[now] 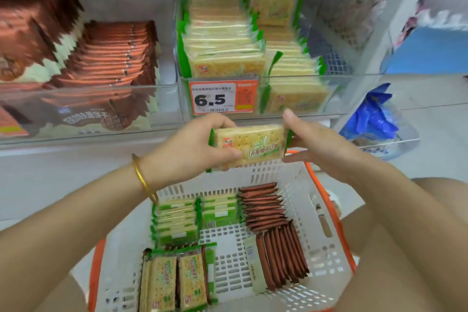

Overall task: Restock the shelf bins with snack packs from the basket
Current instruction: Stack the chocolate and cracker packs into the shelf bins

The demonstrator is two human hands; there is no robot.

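While held over the basket's (312, 200) far rim, the green cracker pack (249, 145) is gripped at both ends: left hand (200, 147) curled round one, right hand (316, 144) pinching the other. It sits just below the clear bin's (340, 98) front wall, near the price tag (222, 96).

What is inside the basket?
The white basket holds green cracker packs on the left and brown snack packs on the right. Anything beneath those stacks is hidden.

Orange price tag (222, 97) reading 6.5; crumpled blue bag (372, 119) at right; blue box (430, 50) beyond.
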